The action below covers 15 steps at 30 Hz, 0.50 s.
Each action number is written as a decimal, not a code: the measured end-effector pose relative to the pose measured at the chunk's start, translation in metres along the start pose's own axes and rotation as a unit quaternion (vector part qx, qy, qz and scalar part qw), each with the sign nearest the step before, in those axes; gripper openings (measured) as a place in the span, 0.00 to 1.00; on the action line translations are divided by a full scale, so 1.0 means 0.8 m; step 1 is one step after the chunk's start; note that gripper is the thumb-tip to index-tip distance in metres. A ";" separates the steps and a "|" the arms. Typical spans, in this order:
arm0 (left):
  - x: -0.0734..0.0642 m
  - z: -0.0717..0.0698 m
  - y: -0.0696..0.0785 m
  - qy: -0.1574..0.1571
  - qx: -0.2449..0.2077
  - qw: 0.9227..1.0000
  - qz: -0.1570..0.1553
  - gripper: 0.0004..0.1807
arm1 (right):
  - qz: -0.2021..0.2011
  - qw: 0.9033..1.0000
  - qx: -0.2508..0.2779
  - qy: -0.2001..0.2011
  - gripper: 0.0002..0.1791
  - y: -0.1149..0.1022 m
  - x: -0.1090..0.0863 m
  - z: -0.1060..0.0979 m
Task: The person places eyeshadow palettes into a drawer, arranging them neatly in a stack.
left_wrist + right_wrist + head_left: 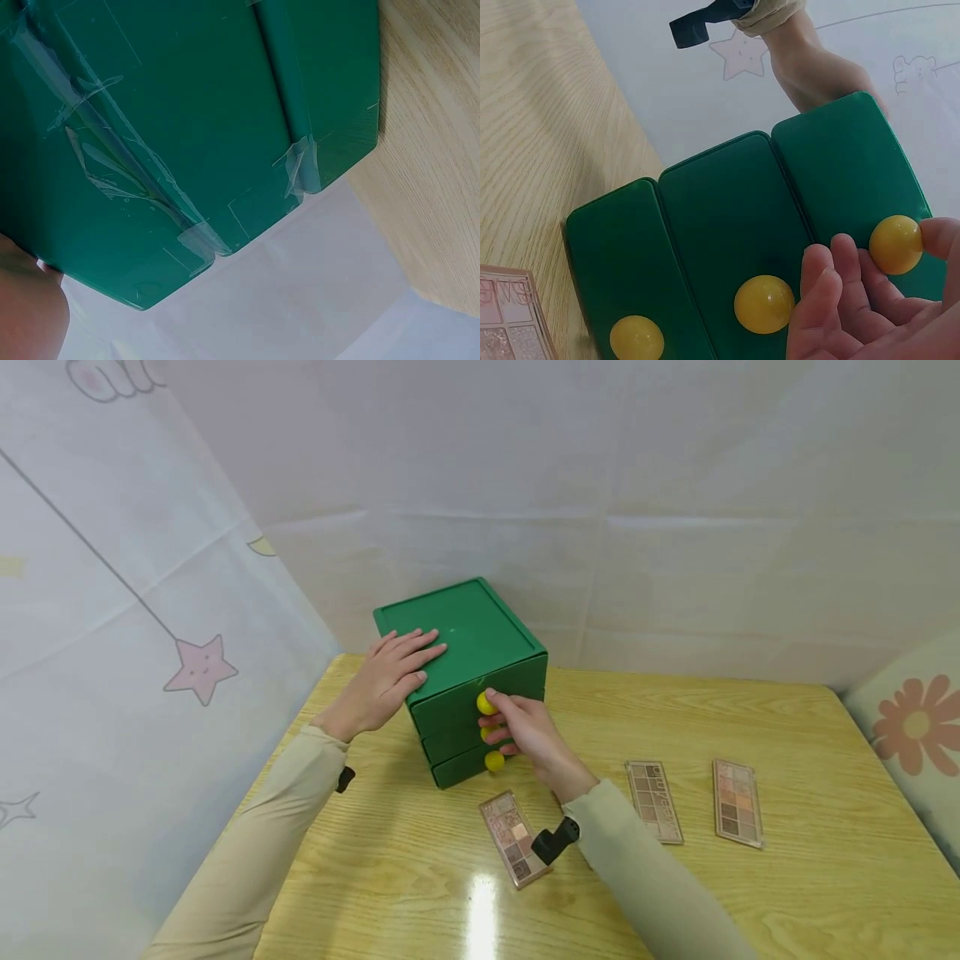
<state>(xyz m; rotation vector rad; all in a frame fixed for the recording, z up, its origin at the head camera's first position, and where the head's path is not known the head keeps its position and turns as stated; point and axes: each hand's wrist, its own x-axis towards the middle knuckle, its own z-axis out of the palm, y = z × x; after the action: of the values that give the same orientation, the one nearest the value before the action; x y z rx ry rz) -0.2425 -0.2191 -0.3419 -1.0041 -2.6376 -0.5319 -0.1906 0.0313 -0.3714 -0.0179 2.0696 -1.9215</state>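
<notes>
A green drawer box point(480, 627) with three stacked drawers stands toward the back of the table, all its drawer fronts flush. My left hand point(393, 672) rests flat on the left part of its top, fingers spread. At the front, my right hand point(528, 731) pinches the top drawer's round yellow knob point(895, 244) between thumb and fingers. The middle yellow knob point(764, 304) sits beside the lower fingers, and the bottom yellow knob point(494, 761) is untouched. In the left wrist view, clear tape point(199, 240) runs along the seams of the box's side.
An eyeshadow palette point(513, 839) lies in front of the box, partly under the right wrist's camera strap. Two more palettes, one point(654, 802) nearer and one point(737, 802) farther right, lie on the wooden table point(810, 735). A printed cloth point(675, 527) hangs behind.
</notes>
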 end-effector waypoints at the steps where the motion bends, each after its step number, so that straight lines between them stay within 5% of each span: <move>1: 0.000 0.000 0.000 0.000 0.001 1.000 0.001 0.25 | -0.002 1.000 -0.003 0.001 0.26 0.000 0.000 0.000; 15: 0.001 -0.001 -0.003 -0.002 0.005 1.000 0.001 0.25 | -0.043 0.998 -0.037 0.011 0.25 0.005 -0.004 -0.005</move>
<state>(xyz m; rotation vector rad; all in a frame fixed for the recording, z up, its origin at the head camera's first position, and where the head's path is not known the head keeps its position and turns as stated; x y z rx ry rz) -0.2445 -0.2202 -0.3416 -1.0058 -2.6392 -0.5159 -0.1874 0.0367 -0.3747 -0.1026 2.1865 -1.9016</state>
